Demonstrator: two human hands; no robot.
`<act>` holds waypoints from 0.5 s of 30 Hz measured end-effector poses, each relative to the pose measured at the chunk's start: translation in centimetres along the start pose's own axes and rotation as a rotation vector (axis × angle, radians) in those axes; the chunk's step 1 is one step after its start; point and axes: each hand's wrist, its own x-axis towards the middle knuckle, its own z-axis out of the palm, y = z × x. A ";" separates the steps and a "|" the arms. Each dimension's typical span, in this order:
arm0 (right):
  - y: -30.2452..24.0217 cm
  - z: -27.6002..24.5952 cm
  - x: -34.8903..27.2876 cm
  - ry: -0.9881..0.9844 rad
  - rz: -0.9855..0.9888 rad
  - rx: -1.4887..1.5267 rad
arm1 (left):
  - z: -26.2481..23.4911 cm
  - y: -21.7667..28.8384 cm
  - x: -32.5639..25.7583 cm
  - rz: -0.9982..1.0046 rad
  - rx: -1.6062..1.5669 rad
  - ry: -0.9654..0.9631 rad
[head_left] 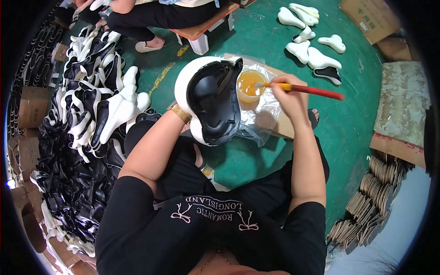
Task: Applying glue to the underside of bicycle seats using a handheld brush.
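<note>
My left hand point(187, 111), mostly hidden behind it, holds up a bicycle saddle point(211, 98). White padding curves round the saddle's rim, and its hollow black underside faces me. My right hand point(289, 94) is closed round a paintbrush point(316, 90) with a red and yellow handle. The brush tip is at a small round bowl point(250, 97) of amber, glue-like liquid point(247, 81), just right of the saddle. Beneath the bowl, clear plastic sheeting point(256, 126) covers a cardboard box point(285, 124).
At left lies a big heap of white saddle pads point(120, 107) and black saddle shells point(73, 183). Several white saddles point(323, 59) rest on the green floor, far right. Stacked brown pieces point(366, 201) stand near right. Ahead, another person sits on a stool point(199, 45).
</note>
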 end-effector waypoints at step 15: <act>-4.1 -3.0 -0.8 -0.188 0.032 0.525 | 6.3 2.8 -0.4 0.827 1.292 -0.210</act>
